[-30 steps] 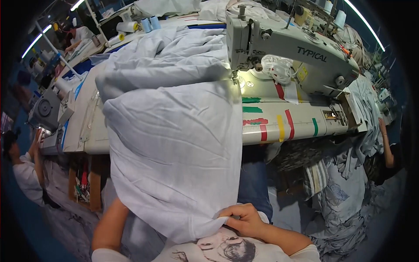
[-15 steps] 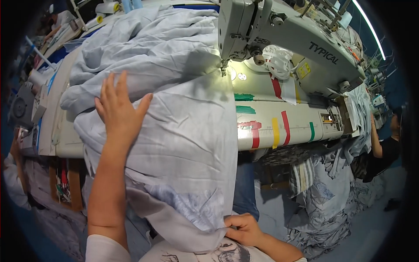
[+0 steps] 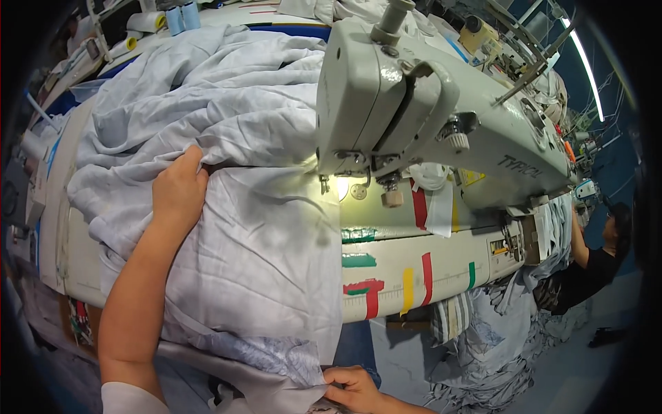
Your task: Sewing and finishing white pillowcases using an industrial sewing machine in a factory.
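A large pale grey cloth [image 3: 255,241] covers the left of the sewing table and hangs over its front edge. Its right edge runs to the needle and presser foot of the sewing machine [image 3: 372,90]. My left hand [image 3: 181,193] has its fingers closed on a fold of the cloth, left of the needle. My right hand [image 3: 353,388] pinches the cloth's corner low at the front, by a bluish patterned patch [image 3: 283,355]. The fingertips of that hand are partly hidden by the fabric.
Red, yellow and green tape strips mark the machine bed [image 3: 393,290] at right. A heap of grey garments [image 3: 503,345] lies on the floor at right, near another person [image 3: 586,255]. Blue thread cones [image 3: 183,17] stand at the back left.
My left hand was lying spread on the cloth and has now closed on a fold. My right hand keeps its pinch. The view has tilted upward, so the machine shows more.
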`<control>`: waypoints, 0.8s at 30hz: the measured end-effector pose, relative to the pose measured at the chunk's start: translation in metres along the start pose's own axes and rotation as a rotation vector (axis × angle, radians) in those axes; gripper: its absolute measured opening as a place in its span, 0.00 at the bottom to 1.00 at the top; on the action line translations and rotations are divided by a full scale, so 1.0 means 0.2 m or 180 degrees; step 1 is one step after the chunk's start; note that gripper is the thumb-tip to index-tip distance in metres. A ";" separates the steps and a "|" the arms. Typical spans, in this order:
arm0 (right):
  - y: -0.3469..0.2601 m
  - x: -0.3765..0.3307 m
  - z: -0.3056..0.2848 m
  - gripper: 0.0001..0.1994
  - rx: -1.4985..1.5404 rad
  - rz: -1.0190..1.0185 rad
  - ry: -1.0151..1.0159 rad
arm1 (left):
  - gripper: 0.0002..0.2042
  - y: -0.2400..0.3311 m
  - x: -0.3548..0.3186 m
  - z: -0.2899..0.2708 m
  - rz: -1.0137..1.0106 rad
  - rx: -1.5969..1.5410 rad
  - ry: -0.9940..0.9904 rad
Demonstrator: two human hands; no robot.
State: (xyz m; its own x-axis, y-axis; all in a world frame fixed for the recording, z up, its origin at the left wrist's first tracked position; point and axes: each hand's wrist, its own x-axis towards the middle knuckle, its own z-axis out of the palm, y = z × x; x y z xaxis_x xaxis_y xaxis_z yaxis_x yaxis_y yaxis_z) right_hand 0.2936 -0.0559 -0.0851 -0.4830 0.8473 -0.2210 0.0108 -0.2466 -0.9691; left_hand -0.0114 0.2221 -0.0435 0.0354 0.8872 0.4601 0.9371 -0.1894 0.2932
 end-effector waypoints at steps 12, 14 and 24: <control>-0.21 0.32 -0.15 0.06 -0.0395 -0.0804 0.0180 | 0.10 -0.06 0.46 0.18 -0.0204 -0.0194 -0.0192; -0.26 0.36 -0.21 0.05 -0.0665 -0.0988 0.0301 | 0.16 0.19 0.39 0.03 -0.0376 -0.0818 -0.0637; -0.43 0.57 -0.27 0.06 -0.1137 -0.1854 0.0584 | 0.07 -0.01 0.13 0.02 0.0445 0.0016 -0.0373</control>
State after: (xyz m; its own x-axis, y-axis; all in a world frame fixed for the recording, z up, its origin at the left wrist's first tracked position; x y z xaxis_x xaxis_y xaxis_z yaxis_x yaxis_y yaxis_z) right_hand 0.2855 0.0867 -0.0329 -0.3424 0.8679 0.3599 0.0974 0.4138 -0.9052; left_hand -0.0114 0.2468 -0.0358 0.2053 0.8954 0.3951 0.9220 -0.3123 0.2289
